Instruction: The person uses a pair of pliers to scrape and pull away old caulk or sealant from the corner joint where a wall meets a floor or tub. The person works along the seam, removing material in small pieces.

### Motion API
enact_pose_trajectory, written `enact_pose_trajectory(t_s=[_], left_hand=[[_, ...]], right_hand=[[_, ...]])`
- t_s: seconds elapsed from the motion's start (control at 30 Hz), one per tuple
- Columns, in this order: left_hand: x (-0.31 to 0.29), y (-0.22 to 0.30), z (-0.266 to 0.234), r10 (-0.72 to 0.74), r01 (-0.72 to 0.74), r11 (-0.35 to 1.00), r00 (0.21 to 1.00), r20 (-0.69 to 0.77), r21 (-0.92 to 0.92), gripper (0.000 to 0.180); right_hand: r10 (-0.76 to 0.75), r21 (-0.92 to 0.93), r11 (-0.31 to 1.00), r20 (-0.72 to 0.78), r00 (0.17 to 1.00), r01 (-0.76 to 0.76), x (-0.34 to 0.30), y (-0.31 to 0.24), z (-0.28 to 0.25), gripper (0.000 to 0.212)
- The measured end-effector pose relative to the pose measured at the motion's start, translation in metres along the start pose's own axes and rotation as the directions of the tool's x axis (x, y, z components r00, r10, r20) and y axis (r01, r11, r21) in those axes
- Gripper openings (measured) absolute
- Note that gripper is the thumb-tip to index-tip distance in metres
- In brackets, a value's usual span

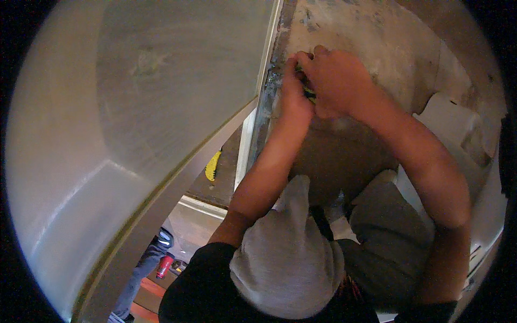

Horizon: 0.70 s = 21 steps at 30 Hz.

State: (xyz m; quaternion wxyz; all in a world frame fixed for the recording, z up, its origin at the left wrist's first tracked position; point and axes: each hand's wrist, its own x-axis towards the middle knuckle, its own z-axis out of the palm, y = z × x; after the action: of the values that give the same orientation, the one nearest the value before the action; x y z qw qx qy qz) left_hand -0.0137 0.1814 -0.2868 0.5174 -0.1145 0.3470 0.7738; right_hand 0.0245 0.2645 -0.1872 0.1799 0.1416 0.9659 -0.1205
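My left hand (295, 89) and my right hand (342, 78) meet over the worn brown floor, close to the base of a pale door frame. Between them is a small black-and-yellow object (309, 96). Both hands have their fingers curled around it, so most of it is hidden and its kind cannot be made out. My right hand lies over its right side, with the left hand against its left side.
A large pale door panel (177, 81) fills the left side. Beyond its edge, a yellow curved-handled tool (213, 166) lies on the floor. At lower left are a red bottle-shaped item (165, 266) and another person's jeans leg (141, 273). White sheet-like material (449, 121) is at right.
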Motion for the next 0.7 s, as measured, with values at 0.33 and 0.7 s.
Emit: enact_pose_trajectory(t_s=[0.33, 0.7], left_hand=[[0.014, -0.016, -0.031, -0.198, 0.192, 0.964, 0.980, -0.016, -0.186, 0.033], [-0.002, -0.023, -0.021, -0.190, 0.172, 0.961, 0.980, -0.064, -0.217, 0.035]], right_hand=[[0.055, 0.068, 0.996, 0.102, 0.993, -0.062, -0.013, -0.009, 0.012, 0.057], [0.089, 0.139, 0.986, 0.047, 0.995, -0.095, -0.029, 0.001, 0.044, 0.075]])
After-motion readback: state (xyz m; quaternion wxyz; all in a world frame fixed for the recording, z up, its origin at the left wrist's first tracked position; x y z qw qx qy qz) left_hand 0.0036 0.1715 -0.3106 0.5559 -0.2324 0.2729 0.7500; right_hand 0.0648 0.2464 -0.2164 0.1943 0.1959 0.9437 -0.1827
